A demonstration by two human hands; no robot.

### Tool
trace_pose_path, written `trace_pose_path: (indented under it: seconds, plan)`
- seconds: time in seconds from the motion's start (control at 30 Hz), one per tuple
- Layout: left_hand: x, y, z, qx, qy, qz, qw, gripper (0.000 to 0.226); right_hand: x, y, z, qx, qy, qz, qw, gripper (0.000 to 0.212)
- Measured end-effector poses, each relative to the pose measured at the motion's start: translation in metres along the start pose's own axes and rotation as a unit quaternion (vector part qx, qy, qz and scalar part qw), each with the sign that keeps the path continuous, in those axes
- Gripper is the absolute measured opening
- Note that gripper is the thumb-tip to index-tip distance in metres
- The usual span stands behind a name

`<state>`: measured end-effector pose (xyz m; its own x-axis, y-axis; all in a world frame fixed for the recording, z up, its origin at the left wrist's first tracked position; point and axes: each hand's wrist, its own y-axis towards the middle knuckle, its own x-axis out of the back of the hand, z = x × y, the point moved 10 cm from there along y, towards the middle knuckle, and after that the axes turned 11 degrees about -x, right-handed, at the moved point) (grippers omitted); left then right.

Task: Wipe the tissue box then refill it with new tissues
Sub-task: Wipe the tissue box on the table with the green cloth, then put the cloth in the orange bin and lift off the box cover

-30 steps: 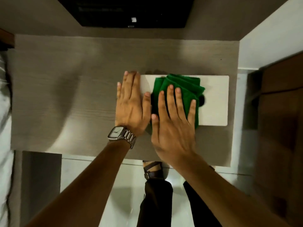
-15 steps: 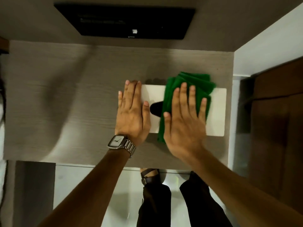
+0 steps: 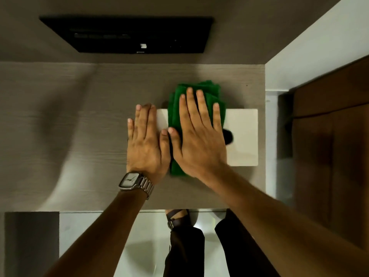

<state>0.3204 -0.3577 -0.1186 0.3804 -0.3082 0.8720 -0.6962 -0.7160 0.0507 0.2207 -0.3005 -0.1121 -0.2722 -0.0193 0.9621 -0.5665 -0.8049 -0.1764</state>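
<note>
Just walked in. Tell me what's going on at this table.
A person is wiping the top of a white tissue box on a grey wooden table. The right hand presses a folded green cloth flat over the middle of the box, covering most of its dark opening. The left hand, with a watch on its wrist, lies flat on the box's left end, steadying it. No new tissues are in view.

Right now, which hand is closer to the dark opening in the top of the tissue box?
The right hand. It presses the green cloth flat beside the opening. The left hand rests flat on the tissue box's far end.
</note>
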Motion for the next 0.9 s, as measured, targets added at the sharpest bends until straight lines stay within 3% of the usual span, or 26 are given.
trace_pose_path:
  seconds: [0.1, 0.27, 0.37, 0.5, 0.77, 0.9]
  plan:
    - [0.0, -0.001, 0.001, -0.001, 0.038, 0.009, 0.999, 0.069, 0.013, 0.03, -0.039, -0.03, -0.013, -0.009, 0.999, 0.072]
    - [-0.002, -0.001, 0.002, 0.005, 0.088, 0.032, 0.996, 0.079, 0.033, 0.005, -0.125, -0.1, -0.012, -0.026, 0.995, 0.07]
    - [-0.003, -0.001, 0.001, 0.011, 0.107, 0.043, 0.993, 0.081, 0.025, -0.023, -0.149, -0.141, 0.093, -0.007, 0.986, 0.068]
    - [-0.006, -0.002, 0.002, 0.007, 0.125, 0.046, 0.991, 0.083, 0.011, -0.064, -0.154, -0.171, 0.282, 0.013, 0.944, 0.062]
    - [0.009, 0.0, -0.021, 0.009, 0.133, 0.045, 0.99, 0.082, 0.063, -0.086, -0.191, -0.24, 0.442, -0.117, 0.856, 0.051]
    - [0.012, 0.003, -0.098, -0.072, 0.104, 0.055, 0.99, 0.083, 0.127, -0.111, -0.264, -0.289, 0.445, -0.218, 0.819, 0.051]
